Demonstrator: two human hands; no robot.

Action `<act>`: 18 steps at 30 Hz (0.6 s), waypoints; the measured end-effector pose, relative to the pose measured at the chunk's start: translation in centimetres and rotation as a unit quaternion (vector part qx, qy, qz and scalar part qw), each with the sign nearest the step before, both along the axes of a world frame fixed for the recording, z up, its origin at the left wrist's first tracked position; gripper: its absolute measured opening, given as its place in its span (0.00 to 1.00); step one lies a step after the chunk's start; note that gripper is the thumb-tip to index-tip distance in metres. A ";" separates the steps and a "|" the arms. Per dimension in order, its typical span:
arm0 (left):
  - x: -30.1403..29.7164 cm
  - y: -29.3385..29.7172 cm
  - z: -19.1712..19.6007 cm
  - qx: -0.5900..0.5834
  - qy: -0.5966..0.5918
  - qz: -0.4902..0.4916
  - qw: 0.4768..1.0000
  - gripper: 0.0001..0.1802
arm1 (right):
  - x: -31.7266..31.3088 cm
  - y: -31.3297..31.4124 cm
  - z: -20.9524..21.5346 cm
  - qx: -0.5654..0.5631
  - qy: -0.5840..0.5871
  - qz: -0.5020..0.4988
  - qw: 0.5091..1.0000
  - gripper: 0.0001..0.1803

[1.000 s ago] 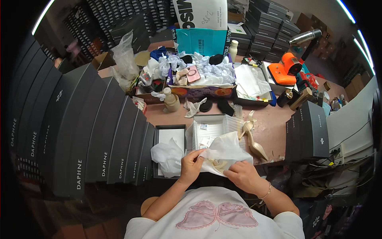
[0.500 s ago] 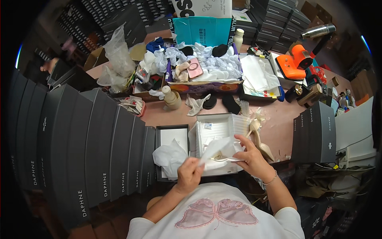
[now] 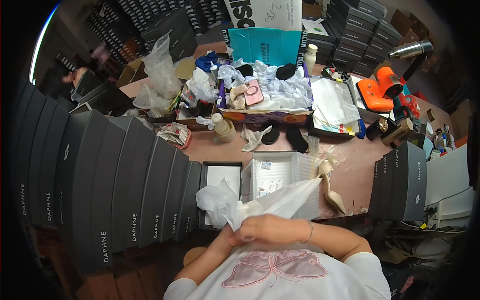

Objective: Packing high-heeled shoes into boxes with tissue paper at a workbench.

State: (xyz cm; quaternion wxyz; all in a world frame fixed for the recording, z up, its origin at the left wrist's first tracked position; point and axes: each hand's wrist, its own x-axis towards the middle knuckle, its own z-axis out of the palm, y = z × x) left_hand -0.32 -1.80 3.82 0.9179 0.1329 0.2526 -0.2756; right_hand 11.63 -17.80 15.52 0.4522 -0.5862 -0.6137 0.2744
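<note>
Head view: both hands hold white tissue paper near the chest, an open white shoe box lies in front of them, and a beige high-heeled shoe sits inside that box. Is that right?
Not quite. The head view shows the beige high-heeled shoe lying on the table beside the open white shoe box, at its right edge, not inside it. Both hands, right hand and left hand, do hold white tissue paper.

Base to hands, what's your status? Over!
Both hands bunched together, gripping white tissue paper. Open white shoe box just beyond. Beige heeled shoe lying beside box.

Head camera looks steeply down, close above the cluttered table (image 3: 360,165).
</note>
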 end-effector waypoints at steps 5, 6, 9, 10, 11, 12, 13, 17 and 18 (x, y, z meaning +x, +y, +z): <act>-0.4 -1.6 -4.0 0.105 -0.024 0.094 0.990 0.35 | -3.1 -3.6 -3.1 -0.029 0.165 -0.145 0.975 0.10; 0.2 -2.2 -2.3 0.026 -0.024 0.180 0.983 0.31 | -3.3 -5.4 -4.0 -0.072 0.206 -0.259 0.941 0.10; 3.1 -5.0 1.2 0.172 -0.147 0.196 0.954 0.38 | -3.7 -9.3 -9.9 0.021 0.651 -0.450 0.611 0.09; 4.1 -6.1 2.7 0.209 -0.151 0.192 0.947 0.41 | -2.9 -10.1 -10.1 0.065 0.698 -0.422 0.575 0.14; 4.8 -6.6 2.0 0.306 -0.238 0.125 0.913 0.49 | -2.0 -10.3 -9.7 0.118 0.712 -0.381 0.577 0.24; 4.5 -8.1 0.9 0.431 -0.307 0.126 0.839 0.47 | -1.1 -9.0 -7.5 0.161 0.698 -0.413 0.562 0.28; 4.7 -8.2 1.5 0.518 -0.364 -0.005 0.774 0.46 | -0.8 -7.8 -5.7 0.212 0.679 -0.445 0.544 0.33; 2.8 -7.3 2.0 0.636 -0.473 -0.043 0.608 0.35 | 1.4 -10.3 -9.1 0.067 0.575 -0.426 0.695 0.32; 1.3 -5.9 1.1 0.637 -0.443 -0.047 0.629 0.32 | 1.8 -10.0 -9.6 0.033 0.556 -0.416 0.718 0.32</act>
